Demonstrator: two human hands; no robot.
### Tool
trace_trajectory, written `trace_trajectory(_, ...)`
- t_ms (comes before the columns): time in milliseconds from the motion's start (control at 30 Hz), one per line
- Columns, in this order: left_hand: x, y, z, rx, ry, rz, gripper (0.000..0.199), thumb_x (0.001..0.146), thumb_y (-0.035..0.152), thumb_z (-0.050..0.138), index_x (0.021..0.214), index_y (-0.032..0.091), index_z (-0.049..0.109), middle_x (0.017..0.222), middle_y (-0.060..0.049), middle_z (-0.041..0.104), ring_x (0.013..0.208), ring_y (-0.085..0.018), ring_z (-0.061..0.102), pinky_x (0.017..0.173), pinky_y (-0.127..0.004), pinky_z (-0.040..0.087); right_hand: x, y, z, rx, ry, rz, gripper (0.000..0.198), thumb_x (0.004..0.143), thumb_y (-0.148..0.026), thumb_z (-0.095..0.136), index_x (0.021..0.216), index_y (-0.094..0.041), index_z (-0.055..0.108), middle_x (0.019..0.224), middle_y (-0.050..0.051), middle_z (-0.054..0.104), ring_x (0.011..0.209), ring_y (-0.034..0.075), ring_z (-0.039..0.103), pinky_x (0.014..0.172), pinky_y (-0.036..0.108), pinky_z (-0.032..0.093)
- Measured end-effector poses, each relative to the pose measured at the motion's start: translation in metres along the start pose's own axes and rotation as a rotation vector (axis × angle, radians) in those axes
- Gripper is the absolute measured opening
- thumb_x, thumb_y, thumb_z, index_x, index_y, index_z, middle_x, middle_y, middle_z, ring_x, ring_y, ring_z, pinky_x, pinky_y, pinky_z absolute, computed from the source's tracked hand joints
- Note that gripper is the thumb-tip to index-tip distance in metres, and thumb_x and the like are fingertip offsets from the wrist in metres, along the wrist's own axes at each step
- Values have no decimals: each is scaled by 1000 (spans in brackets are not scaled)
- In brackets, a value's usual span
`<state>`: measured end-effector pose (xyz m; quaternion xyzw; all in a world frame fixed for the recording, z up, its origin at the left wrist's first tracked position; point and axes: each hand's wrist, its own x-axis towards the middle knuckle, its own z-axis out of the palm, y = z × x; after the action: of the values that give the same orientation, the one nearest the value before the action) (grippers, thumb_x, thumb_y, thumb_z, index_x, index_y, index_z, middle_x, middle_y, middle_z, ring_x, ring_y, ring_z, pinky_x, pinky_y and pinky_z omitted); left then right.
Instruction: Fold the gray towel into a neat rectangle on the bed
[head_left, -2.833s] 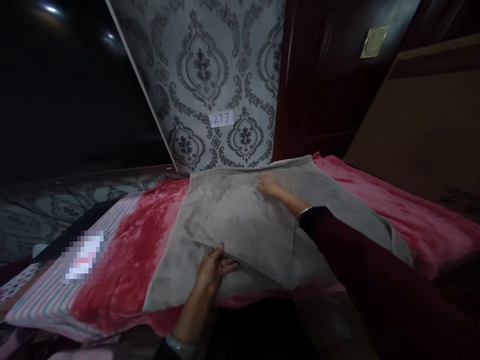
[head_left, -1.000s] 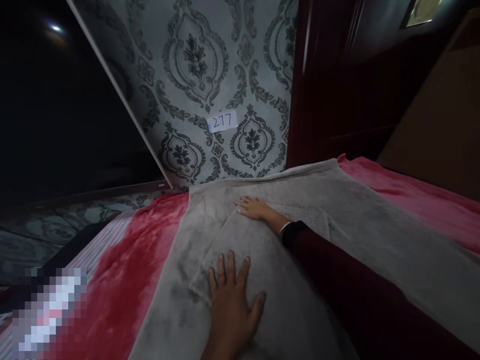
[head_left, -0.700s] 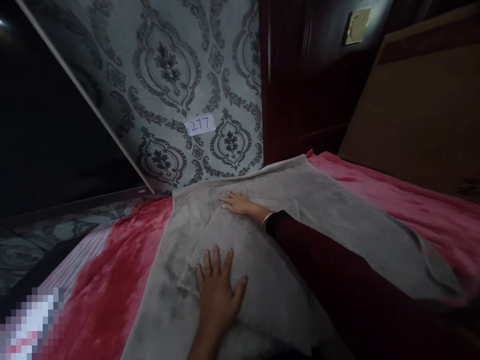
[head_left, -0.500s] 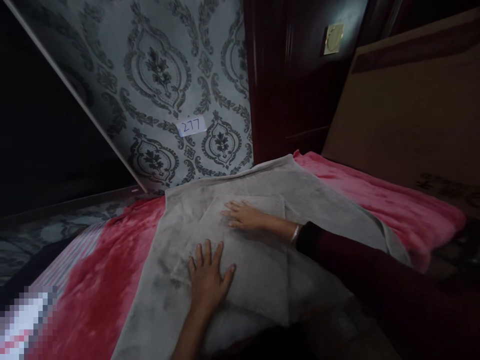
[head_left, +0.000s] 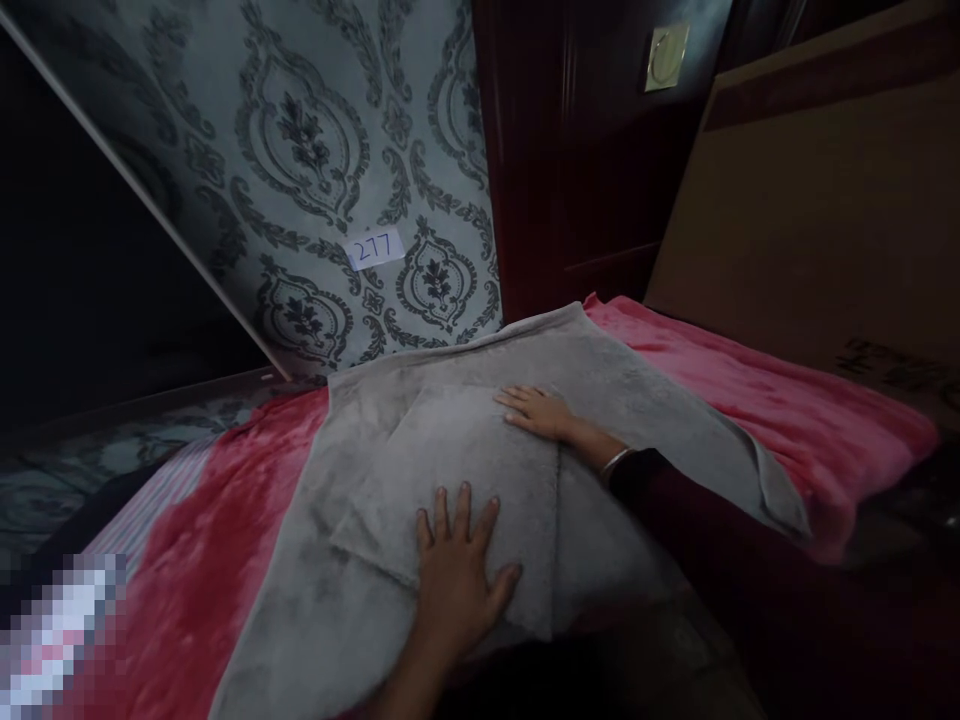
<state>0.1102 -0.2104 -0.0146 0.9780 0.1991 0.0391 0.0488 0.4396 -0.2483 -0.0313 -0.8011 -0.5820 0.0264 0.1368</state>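
A folded grey cloth (head_left: 480, 460) with a soft, plush look lies flat on a larger grey cloth (head_left: 637, 400). My left hand (head_left: 461, 580) rests on the near part of the folded piece, palm down with fingers spread. Toward its far right edge lies my right hand (head_left: 538, 412), also flat and palm down, a bracelet at the wrist. Neither hand grips the fabric. Beneath the grey layers is a red and pink blanket (head_left: 225, 520), showing on both sides.
Behind stands a patterned wallpaper wall (head_left: 300, 140) with a paper label (head_left: 375, 248) reading 277. A dark red wooden panel (head_left: 585, 150) carries a square plate (head_left: 666, 58). At the right leans a large cardboard sheet or box (head_left: 817, 210). Striped fabric (head_left: 150, 500) shows at the left.
Both hands have slid to the right over the folded grey cloth, staying flat. The folded cloth looks much the same. The view has shifted slightly.
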Motion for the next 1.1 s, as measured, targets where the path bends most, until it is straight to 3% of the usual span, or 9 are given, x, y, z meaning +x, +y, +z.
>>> trace_trajectory(200,0,1,-2,-2,12,-5,76,85,48,65,156,35,40,170,-9,20,155,-45,10,119,-71,12,1,13,-10,30,-13,138,56,107,-44,24,159,-28,37,165,6,31,152,29,28,123,54,22)
trace_trajectory(367,-1,3,-3,-12,50,1,75,85,50,66,155,34,43,168,-9,25,154,-45,15,119,-71,15,-3,-20,-20,-48,61,242,54,106,-43,31,156,-26,43,164,10,33,151,37,26,118,66,21)
trace_trajectory(467,-1,4,-1,-20,68,4,75,85,52,67,154,33,45,168,-10,27,154,-46,16,119,-72,15,-8,-59,-16,-68,135,99,56,105,-46,36,157,-27,41,167,10,26,153,39,18,119,68,17)
trace_trajectory(567,-2,6,1,-30,89,13,75,86,55,65,154,32,45,167,-11,28,154,-45,16,119,-70,14,-15,-94,-2,-33,71,-73,56,105,-49,37,158,-30,39,168,7,24,154,36,17,120,63,17)
trace_trajectory(733,-6,-1,-2,-53,56,75,69,93,57,56,154,30,44,167,-9,31,154,-42,19,121,-68,14,-35,-110,17,-4,35,8,56,104,-42,38,158,-25,40,167,9,27,153,37,20,120,63,17)
trace_trajectory(833,-9,-26,-10,-56,39,61,63,96,52,52,154,28,44,164,-10,36,153,-39,25,120,-70,11,-66,-103,30,79,95,118,56,102,-43,39,155,-24,45,165,8,32,153,37,20,120,63,18)
trace_trajectory(933,-12,-69,-17,-87,104,-123,55,96,42,54,148,23,52,162,-14,39,151,-41,28,119,-72,11,-110,-95,43,268,253,277,60,98,-49,43,150,-20,51,163,11,36,153,38,20,121,64,19)
trace_trajectory(1000,-12,-101,-20,-197,199,-247,49,94,35,56,140,17,60,158,-18,44,149,-41,34,119,-67,18,-137,-95,49,479,418,392,65,93,-52,50,149,-18,49,162,13,36,153,36,21,122,61,20)
trace_trajectory(1100,-10,-139,-20,-534,370,-360,41,83,27,67,122,14,70,138,-18,63,135,-36,53,117,-51,35,-166,-108,51,985,634,557,66,86,-50,60,146,-27,47,160,8,41,149,28,33,123,54,27)
